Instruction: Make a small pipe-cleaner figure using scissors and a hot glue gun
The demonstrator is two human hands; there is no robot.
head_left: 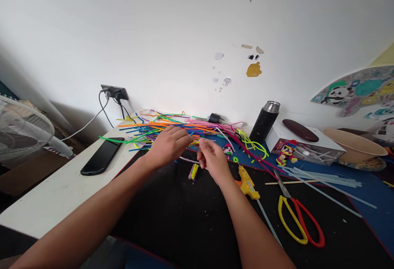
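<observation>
Lying before a white wall (166,43), a black mat (181,224) underlies both hands (169,145) (214,160).

Fuzzy sticks (191,126) orange, blue, green, pink — glue gun (248,183) yellow — mat (172,215) black, red-edged; scissors (286,192) red-and-yellow-handled

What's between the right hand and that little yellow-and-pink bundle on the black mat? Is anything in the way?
Nothing visible is in the way: the bundle lies just to the left of the right hand, with only bare black mat showing between them.
</observation>
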